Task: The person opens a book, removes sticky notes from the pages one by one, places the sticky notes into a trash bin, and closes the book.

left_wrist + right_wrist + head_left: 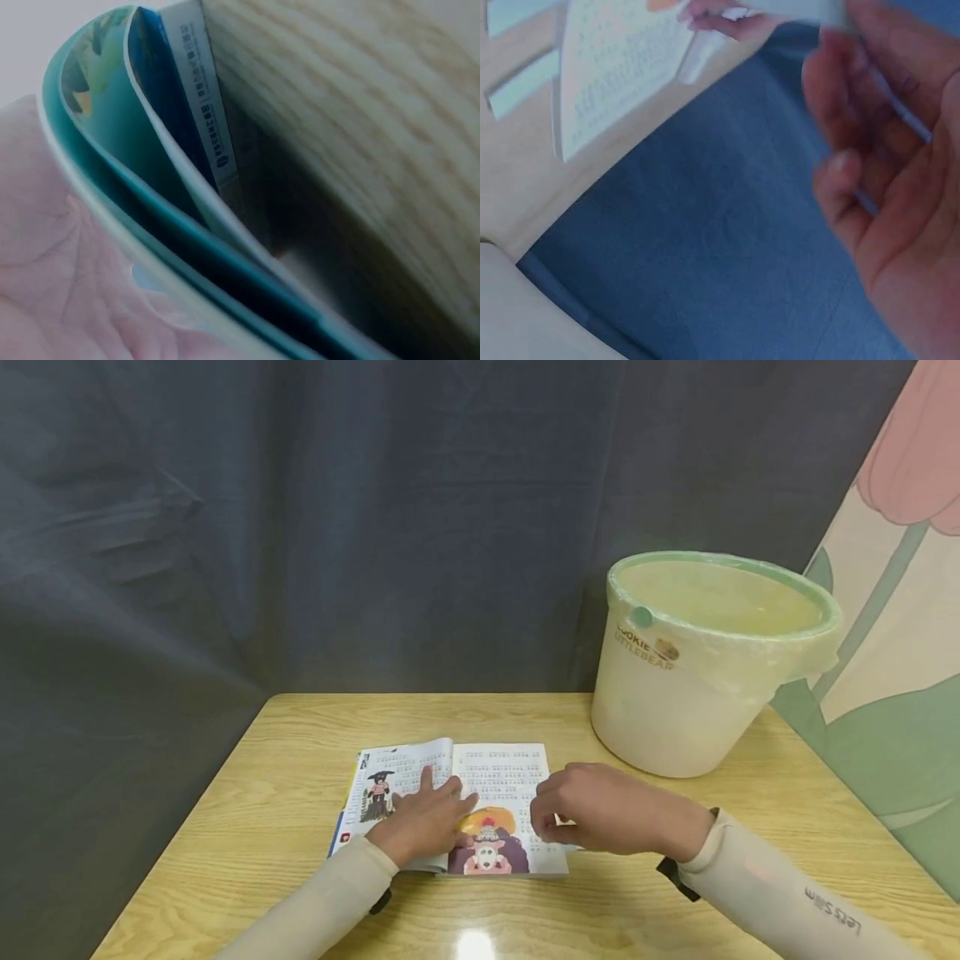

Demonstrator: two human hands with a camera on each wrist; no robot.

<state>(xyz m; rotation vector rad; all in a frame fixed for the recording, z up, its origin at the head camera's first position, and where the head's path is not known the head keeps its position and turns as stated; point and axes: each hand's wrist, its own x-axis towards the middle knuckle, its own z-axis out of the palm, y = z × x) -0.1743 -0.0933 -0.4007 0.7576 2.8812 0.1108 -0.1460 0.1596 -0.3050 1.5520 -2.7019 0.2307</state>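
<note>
An open picture book (498, 768) lies on the wooden table, with a black sheep on its left page and a pink animal's face on the right. My left hand (431, 822) rests spread across the middle of the book, near the fold. In the left wrist view, the book's page edges (157, 127) curve away beside the palm. Over the right page's outer edge is my right hand (600, 810), its fingers curled. The right wrist view shows it pinching a thin pale piece (810, 9), blurred and partly cut off; I cannot tell its kind.
A tall cream bucket (675, 710) with a green rim stands at the table's back right. Dark cloth (435, 527) hangs behind the table. Pale strips (525, 82) lie beside the book in the right wrist view. A flower-patterned cloth (900, 693) is at the right.
</note>
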